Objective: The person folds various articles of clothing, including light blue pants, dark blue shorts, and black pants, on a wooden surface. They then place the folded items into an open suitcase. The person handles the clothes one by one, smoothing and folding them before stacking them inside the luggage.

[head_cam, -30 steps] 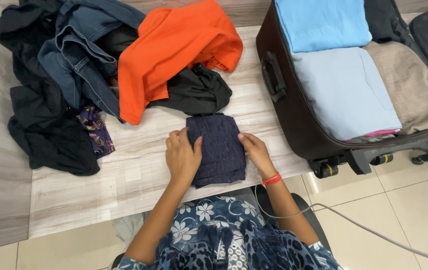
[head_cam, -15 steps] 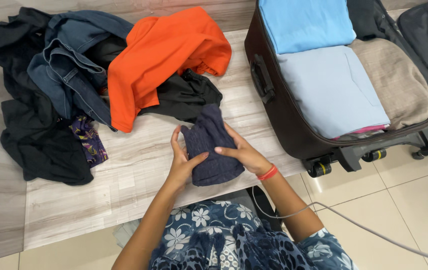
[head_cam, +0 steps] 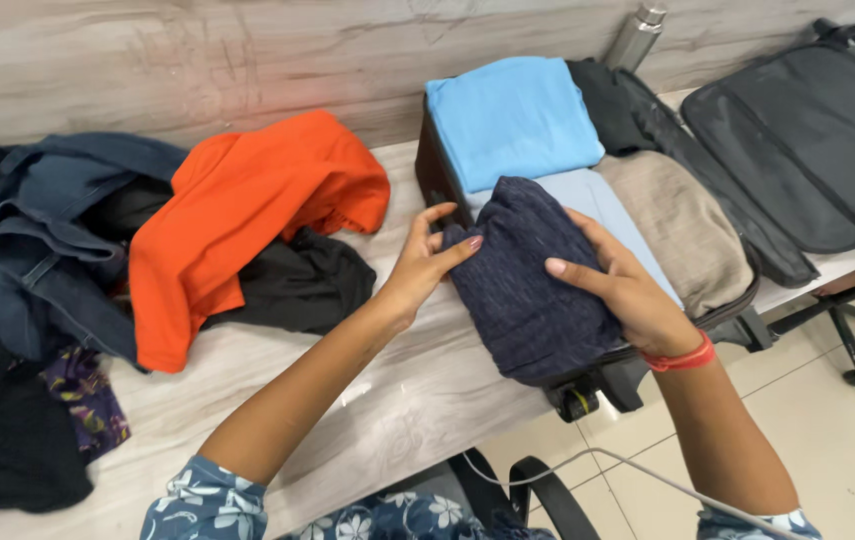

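Observation:
A folded dark navy garment [head_cam: 532,275] is held in the air between both my hands, over the near edge of the open suitcase [head_cam: 737,215]. My left hand [head_cam: 422,262] grips its left side, thumb on top. My right hand [head_cam: 622,285], with a red band at the wrist, clasps its right side. Inside the suitcase lie a folded bright blue piece [head_cam: 512,115], a pale blue piece [head_cam: 602,205] partly hidden by the navy garment, a beige piece [head_cam: 682,230] and a black piece [head_cam: 612,100].
An orange garment [head_cam: 247,215], a black one [head_cam: 292,285], blue jeans [head_cam: 37,260] and a purple patterned cloth [head_cam: 82,400] are piled on the pale wooden table [head_cam: 397,400] at the left. A metal bottle [head_cam: 637,35] stands by the wall. A chair [head_cam: 547,500] and cable are below.
Both hands lifted the folded navy garment off the table and carried it right, over the suitcase. The view swung right and up.

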